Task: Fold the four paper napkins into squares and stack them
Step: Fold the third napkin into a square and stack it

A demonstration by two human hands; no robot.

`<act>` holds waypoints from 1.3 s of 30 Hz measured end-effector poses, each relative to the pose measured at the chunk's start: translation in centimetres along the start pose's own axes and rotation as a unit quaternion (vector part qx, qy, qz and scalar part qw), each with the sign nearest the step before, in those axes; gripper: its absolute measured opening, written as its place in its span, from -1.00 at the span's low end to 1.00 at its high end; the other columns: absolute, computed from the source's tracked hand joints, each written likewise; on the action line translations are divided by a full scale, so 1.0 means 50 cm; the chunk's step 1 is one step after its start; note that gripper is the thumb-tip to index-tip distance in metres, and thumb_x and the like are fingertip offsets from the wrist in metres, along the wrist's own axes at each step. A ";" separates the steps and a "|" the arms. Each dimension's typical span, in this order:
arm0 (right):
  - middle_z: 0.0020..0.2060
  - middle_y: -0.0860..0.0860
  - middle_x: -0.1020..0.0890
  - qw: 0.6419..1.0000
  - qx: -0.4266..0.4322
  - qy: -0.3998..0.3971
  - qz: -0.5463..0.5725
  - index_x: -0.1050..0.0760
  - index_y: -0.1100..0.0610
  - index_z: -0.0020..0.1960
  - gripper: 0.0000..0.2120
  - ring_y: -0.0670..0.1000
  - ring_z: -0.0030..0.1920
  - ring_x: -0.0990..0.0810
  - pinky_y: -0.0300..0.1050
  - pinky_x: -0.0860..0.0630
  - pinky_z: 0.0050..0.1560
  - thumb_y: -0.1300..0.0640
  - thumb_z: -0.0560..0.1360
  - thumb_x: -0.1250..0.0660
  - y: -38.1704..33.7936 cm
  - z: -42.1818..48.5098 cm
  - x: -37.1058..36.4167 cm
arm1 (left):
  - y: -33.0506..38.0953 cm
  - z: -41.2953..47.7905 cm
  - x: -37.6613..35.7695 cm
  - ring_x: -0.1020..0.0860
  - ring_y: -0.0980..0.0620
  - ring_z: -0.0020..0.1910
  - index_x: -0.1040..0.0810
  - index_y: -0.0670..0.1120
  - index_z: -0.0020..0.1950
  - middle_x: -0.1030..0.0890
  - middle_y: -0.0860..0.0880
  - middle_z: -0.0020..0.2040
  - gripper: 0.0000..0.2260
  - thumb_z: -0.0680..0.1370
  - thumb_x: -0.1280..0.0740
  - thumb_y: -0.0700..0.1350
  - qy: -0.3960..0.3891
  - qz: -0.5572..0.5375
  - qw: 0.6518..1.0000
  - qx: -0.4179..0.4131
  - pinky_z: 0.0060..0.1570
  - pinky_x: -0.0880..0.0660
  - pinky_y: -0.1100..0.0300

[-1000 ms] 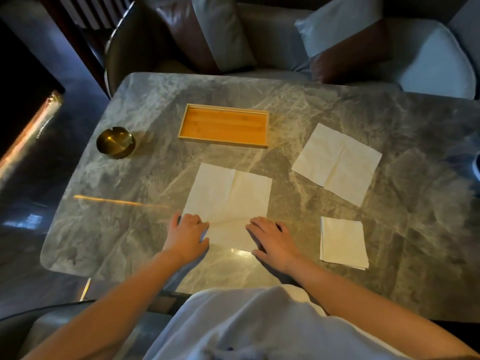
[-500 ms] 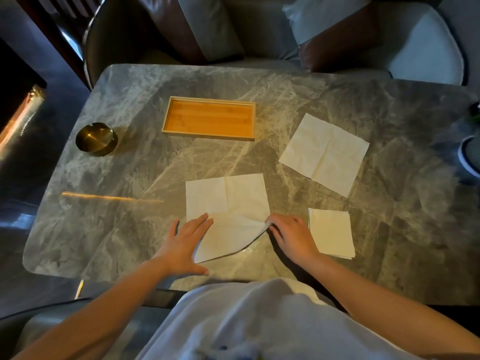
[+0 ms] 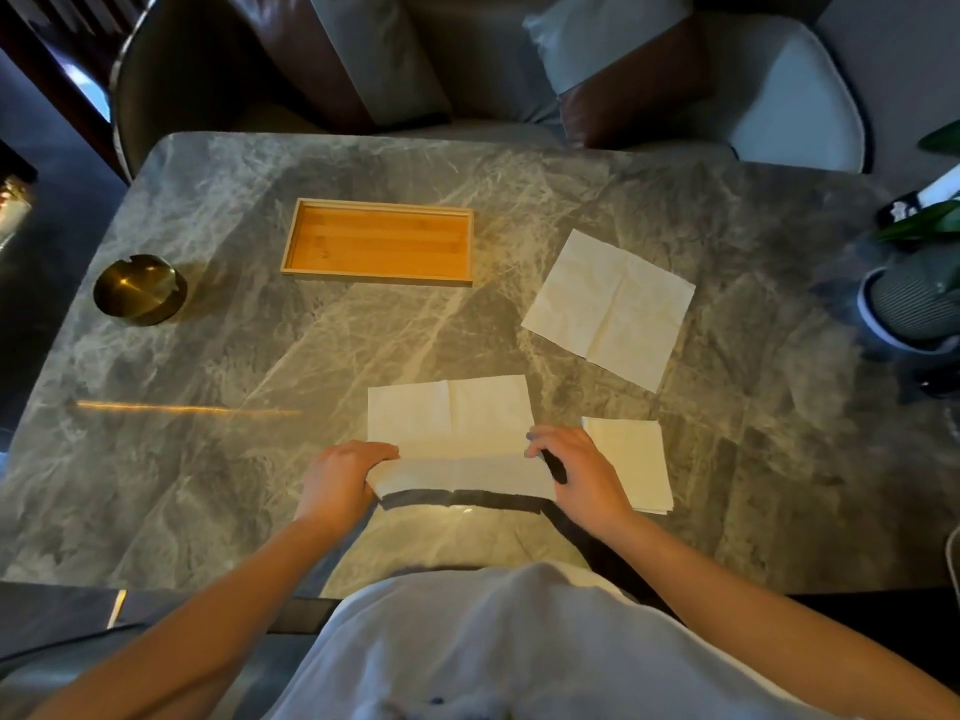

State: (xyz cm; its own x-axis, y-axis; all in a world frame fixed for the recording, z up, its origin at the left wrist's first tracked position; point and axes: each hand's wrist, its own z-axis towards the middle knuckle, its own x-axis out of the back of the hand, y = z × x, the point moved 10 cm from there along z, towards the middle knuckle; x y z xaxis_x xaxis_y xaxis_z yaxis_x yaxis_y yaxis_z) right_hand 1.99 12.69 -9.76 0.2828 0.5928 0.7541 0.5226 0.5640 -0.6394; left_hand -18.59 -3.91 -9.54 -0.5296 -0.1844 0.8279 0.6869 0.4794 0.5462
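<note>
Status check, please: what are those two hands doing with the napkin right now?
Left hand and right hand lifting near edge of white paper napkin, mid-fold. Folded napkin stack beside right hand. One unfolded napkin waiting. Nothing in the way.

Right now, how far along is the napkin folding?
Done: a folded stack lies by the right hand; its count is unclear. In hand: both hands lift the middle napkin's near edge, left hand too. Left: one open napkin.

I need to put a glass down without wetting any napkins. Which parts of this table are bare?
Bare marble lies left of the napkin being folded, between the brass ashtray and the near edge, and between the wooden tray and that napkin. The right side is crowded: unfolded napkin, folded stack, both hands, plant pot.
</note>
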 end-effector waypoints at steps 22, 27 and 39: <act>-0.32 0.00 -0.61 0.980 -0.178 0.026 0.088 -0.43 0.08 -0.17 -0.85 0.05 -0.31 -0.57 0.12 -0.53 -0.23 0.11 0.56 -0.27 0.083 0.036 -0.008 | -0.079 0.009 -0.033 -0.54 -0.03 -0.31 -0.50 -0.03 -0.27 -0.55 0.04 -0.38 -0.76 0.56 -0.23 0.00 -0.088 0.001 0.983 0.163 -0.22 -0.33 0.15; -0.29 -0.06 -0.63 0.979 -0.182 0.031 0.086 -0.42 -0.05 -0.14 -0.88 -0.03 -0.33 -0.58 0.06 -0.56 -0.24 0.10 0.55 -0.30 0.087 0.033 -0.010 | -0.074 0.013 -0.033 -0.56 -0.04 -0.31 -0.52 -0.06 -0.25 -0.57 0.02 -0.37 -0.75 0.57 -0.22 0.01 -0.090 0.002 0.983 0.160 -0.20 -0.42 0.12; 0.11 -0.07 -0.51 0.998 -0.013 0.053 -0.039 -0.41 0.03 0.21 -0.74 -0.07 0.06 -0.50 -0.11 -0.49 0.00 0.15 0.53 -0.29 -0.010 0.057 0.016 | 0.007 0.048 0.007 -0.49 -0.08 0.08 -0.46 -0.04 0.11 -0.53 -0.01 0.08 -0.81 0.52 -0.29 -0.04 0.014 0.079 0.997 -0.001 0.06 -0.32 0.02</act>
State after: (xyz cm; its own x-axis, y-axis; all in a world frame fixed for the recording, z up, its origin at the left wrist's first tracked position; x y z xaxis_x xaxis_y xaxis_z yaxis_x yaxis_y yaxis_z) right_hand -0.32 14.51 -9.29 0.3232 0.4818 0.8145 0.5672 0.5903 -0.5743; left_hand -19.73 -1.76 -9.37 -0.4004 -0.1315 0.9069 0.7618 0.5023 0.4092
